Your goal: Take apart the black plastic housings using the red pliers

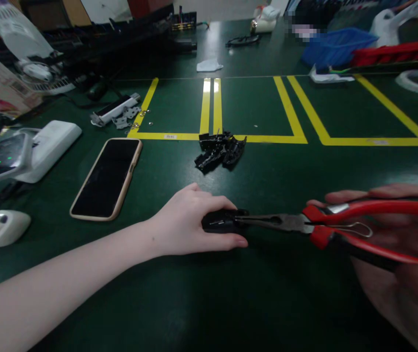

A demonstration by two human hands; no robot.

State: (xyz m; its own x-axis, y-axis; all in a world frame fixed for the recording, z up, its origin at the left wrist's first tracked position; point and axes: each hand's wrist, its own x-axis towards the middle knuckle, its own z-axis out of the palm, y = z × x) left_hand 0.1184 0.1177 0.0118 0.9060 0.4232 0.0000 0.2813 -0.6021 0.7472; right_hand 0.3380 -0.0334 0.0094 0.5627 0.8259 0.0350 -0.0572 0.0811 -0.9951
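Observation:
My left hand (190,220) grips a small black plastic part (220,221) against the green tabletop, thumb on its near side and fingers on its far side. In my right hand (388,244) is a pair of long-nose pliers (315,224) with red handles. The jaws point left and their tips meet the right end of the black part; whether they clamp it cannot be made out. Just beyond lies a pile of broken black plastic pieces (220,149).
A phone (106,178) lies left of my left hand, with a computer mouse (1,228) and a white device (53,149) farther left. Metal parts (117,111) lie behind the phone. Yellow tape (260,139) marks the table. A blue basket (337,46) stands at the back right.

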